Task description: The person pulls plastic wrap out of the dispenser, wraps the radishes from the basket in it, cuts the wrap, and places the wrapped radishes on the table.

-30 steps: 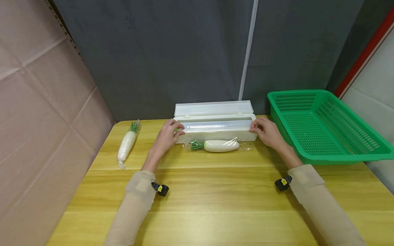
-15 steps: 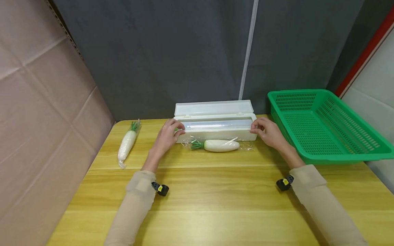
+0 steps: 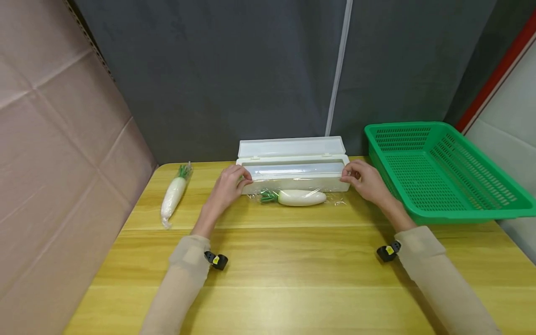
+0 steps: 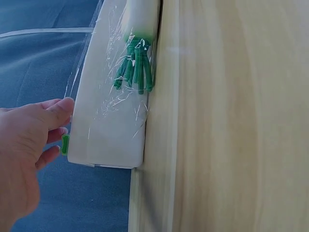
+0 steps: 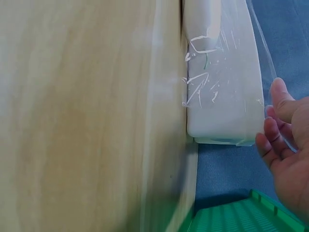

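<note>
A long white plastic wrap dispenser box stands at the back of the table with its lid raised. Inside lies a roll of clear plastic wrap, and film drapes over the front. Against that front lies a white radish with green stems, film around it. At the box's left end my left hand pinches the film edge between thumb and finger; a small green slider shows beside the fingers. My right hand pinches the film at the right end, as the right wrist view also shows.
Another radish, wrapped in film, lies at the table's left. A green plastic basket stands at the right, close to my right forearm. A dark grey curtain hangs behind the wooden table.
My left hand has shifted slightly, and the green slider by its fingers no longer shows in the head view. The film over the radish has moved a little. My right hand stays nearly still.
</note>
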`<state>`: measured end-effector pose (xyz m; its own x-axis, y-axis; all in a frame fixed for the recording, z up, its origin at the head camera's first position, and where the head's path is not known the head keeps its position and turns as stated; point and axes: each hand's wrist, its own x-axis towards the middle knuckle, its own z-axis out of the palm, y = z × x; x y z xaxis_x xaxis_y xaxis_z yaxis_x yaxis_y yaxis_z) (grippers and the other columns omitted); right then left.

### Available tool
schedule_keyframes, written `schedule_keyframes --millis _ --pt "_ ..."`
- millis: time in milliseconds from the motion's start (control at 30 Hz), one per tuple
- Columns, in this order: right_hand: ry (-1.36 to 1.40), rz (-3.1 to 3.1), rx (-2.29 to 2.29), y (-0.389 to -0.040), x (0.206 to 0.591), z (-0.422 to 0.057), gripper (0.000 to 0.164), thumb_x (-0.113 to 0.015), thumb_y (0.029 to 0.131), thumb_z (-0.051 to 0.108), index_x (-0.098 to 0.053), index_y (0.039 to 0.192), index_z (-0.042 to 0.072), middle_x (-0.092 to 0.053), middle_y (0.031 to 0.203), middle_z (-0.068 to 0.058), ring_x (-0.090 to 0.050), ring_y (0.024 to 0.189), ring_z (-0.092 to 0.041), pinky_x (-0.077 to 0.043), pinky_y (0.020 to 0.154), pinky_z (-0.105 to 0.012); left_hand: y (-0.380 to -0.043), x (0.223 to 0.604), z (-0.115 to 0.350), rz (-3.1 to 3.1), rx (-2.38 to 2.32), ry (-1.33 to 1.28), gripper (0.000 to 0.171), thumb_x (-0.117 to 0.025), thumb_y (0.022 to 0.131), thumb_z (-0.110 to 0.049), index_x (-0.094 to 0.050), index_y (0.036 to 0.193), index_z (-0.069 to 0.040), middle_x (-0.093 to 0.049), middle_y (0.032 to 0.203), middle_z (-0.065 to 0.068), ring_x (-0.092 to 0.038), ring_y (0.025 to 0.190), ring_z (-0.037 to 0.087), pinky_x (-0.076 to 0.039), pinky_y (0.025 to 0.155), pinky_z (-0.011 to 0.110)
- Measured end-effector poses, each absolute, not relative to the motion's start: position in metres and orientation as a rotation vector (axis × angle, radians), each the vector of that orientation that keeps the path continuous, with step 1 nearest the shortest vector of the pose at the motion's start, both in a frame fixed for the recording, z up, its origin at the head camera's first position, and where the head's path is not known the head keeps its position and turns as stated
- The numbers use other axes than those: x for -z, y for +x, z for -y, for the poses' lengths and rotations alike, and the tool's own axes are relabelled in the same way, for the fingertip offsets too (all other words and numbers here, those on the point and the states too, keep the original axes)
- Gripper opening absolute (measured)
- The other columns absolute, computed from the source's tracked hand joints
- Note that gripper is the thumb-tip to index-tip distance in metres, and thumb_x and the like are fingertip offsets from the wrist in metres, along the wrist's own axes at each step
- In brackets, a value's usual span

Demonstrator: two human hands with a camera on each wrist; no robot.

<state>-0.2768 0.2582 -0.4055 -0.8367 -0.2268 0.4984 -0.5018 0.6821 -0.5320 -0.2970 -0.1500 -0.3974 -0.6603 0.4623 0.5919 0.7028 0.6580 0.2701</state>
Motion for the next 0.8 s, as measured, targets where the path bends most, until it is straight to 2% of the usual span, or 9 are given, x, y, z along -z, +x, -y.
schedule_keyframes --millis 333,567,800 --pt "0.560 2.545 -0.952 -0.269 0.407 -0.256 0.009 -0.076 0.089 0.004 -0.067 0.089 0.005 -0.060 0.078 -0.004 -0.048 0.068 -0.018 -0.037 0.060 -0.024 -0.289 0.395 0.154 2.418 0.633 -0.984 0.006 -0.077 0.087 -0.004 -0.071 0.089 -0.003 -0.072 0.090 0.007 -0.064 0.093 0.027 -0.049 0.090 0.043" --pt "0.612 2.583 -0.993 -0.268 0.410 -0.258 0.005 -0.071 0.092 0.001 -0.073 0.096 0.004 -0.070 0.087 -0.007 -0.053 0.073 -0.018 -0.042 0.064 -0.022 -0.284 0.397 0.155 2.439 0.632 -1.013 0.009 -0.080 0.085 -0.003 -0.074 0.092 -0.003 -0.072 0.090 0.007 -0.063 0.091 0.026 -0.052 0.084 0.040" --pt "0.679 2.602 -1.010 -0.266 0.412 -0.260 0.009 -0.071 0.090 -0.003 -0.072 0.090 0.006 -0.069 0.088 -0.008 -0.053 0.075 -0.016 -0.043 0.066 -0.022 -0.279 0.400 0.156 2.479 0.589 -1.073 0.006 -0.079 0.086 -0.002 -0.075 0.091 -0.005 -0.070 0.088 0.005 -0.062 0.089 0.023 -0.053 0.083 0.037"
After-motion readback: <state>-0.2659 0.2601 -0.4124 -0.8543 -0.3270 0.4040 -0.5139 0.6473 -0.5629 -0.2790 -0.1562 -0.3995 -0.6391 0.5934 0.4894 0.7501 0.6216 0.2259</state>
